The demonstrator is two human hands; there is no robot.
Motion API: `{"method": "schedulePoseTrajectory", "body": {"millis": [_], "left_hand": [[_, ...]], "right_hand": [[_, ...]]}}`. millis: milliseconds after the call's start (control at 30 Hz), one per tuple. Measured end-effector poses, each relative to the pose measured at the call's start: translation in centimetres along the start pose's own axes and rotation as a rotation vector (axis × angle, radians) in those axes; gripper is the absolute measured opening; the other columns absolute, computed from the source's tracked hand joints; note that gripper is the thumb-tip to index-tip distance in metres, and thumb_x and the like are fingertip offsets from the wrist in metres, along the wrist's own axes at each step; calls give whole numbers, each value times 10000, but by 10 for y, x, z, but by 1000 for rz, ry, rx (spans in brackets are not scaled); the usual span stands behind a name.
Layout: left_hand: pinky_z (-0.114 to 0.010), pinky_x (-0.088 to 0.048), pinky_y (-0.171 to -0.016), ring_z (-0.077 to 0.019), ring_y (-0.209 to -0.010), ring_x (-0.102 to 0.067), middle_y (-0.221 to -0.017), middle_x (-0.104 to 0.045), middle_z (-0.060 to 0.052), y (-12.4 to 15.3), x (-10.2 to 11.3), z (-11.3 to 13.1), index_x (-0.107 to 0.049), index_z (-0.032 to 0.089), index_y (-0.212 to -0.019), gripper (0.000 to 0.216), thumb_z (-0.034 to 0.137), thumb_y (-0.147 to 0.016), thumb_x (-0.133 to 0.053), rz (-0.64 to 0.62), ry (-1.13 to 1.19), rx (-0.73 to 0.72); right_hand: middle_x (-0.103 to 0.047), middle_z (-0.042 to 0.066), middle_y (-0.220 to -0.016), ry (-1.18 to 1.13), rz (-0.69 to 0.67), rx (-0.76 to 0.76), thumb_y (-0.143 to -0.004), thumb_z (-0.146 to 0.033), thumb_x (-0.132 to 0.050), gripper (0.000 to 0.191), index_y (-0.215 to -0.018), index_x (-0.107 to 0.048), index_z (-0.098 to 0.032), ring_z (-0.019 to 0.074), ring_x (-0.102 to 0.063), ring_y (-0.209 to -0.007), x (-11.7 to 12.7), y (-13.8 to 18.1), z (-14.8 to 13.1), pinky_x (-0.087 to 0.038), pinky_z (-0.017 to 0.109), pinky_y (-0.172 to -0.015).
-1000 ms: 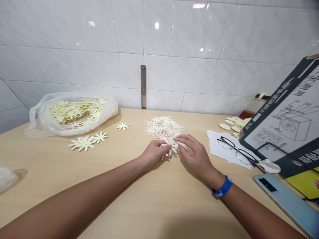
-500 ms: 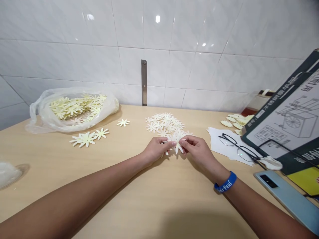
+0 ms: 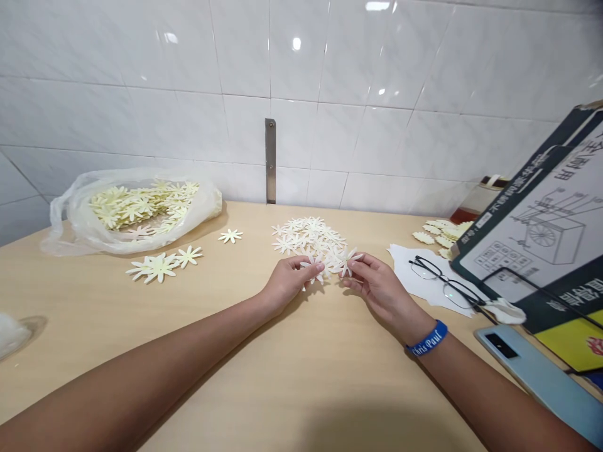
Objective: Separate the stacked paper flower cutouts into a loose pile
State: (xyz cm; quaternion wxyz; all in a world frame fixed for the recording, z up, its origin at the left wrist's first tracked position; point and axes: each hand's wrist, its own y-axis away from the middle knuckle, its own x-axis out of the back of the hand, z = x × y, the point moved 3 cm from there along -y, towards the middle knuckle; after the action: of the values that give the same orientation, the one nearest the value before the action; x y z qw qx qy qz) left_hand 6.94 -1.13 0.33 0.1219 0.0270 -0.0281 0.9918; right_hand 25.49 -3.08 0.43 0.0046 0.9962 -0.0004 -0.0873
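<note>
My left hand pinches a white flower-shaped cutout between thumb and fingers. Just to its right, my right hand grips another white flower cutout by its edge, and a blue wristband circles that wrist. The two cutouts are held a small distance apart, low over the table. Right behind them lies a loose pile of white flower cutouts; its near edge is partly hidden by the held ones.
At left, a clear plastic bag holds many yellowish flower cutouts, with several more before it. To the right are eyeglasses on white paper, a phone, a leaning printed box and scalloped pieces.
The cutouts between my hands have come apart: one is in each hand now. My right hand has opened a gap from the left. The view has shifted slightly.
</note>
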Motion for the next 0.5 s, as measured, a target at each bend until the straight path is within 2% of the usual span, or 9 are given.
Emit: {"method": "schedulePoseTrajectory", "body": {"millis": [67,133,233,300,367,500], "left_hand": [[-239,-368,-563,-116,-550,-472,-594,-533,27,-3,6,2,-707,172,-944,368,451,-704,-717,55,-59,-51],[-251,-407,-651,-142,-663,-545,-760,-626,-8,-6,14,2,-675,200,-1098,434,442,-738,-692,153,-106,-114],[-258,-412,-812,-179,-911,-583,-1029,-666,-45,-8,22,2,-680,228,-1066,318,407,-810,-620,286,-169,-208],[-260,-398,-865,-194,-1004,-570,-1061,-667,-49,-6,21,4,-697,218,-969,237,379,-840,-581,294,-210,-264],[-260,-402,-856,-198,-982,-579,-997,-681,-53,-3,15,6,-703,195,-878,235,382,-851,-563,211,-227,-294],[-245,-417,-663,-157,-714,-571,-775,-663,-25,5,-3,7,-702,173,-853,293,445,-818,-597,-130,-163,-192]], "right_hand": [[-591,-5,-720,-30,-37,-25,-673,-367,-782,267,-752,-591,-199,122,-593,-660,-2,1,1,-526,247,-633],[-593,-9,-721,-39,-43,-52,-644,-353,-802,284,-768,-601,-196,112,-581,-634,-3,1,2,-517,239,-614],[-604,-1,-721,-10,-40,-94,-622,-368,-818,305,-759,-622,-180,109,-575,-607,-2,0,4,-517,254,-616],[-609,10,-689,28,-39,-106,-618,-394,-821,319,-704,-613,-167,114,-570,-587,-2,1,5,-510,264,-601],[-600,12,-628,61,-46,-89,-625,-426,-817,347,-650,-591,-164,116,-548,-552,-2,1,6,-487,262,-560],[-533,-18,-507,115,-100,-3,-664,-495,-781,416,-572,-529,-177,101,-472,-472,-9,6,7,-405,242,-477]]}}
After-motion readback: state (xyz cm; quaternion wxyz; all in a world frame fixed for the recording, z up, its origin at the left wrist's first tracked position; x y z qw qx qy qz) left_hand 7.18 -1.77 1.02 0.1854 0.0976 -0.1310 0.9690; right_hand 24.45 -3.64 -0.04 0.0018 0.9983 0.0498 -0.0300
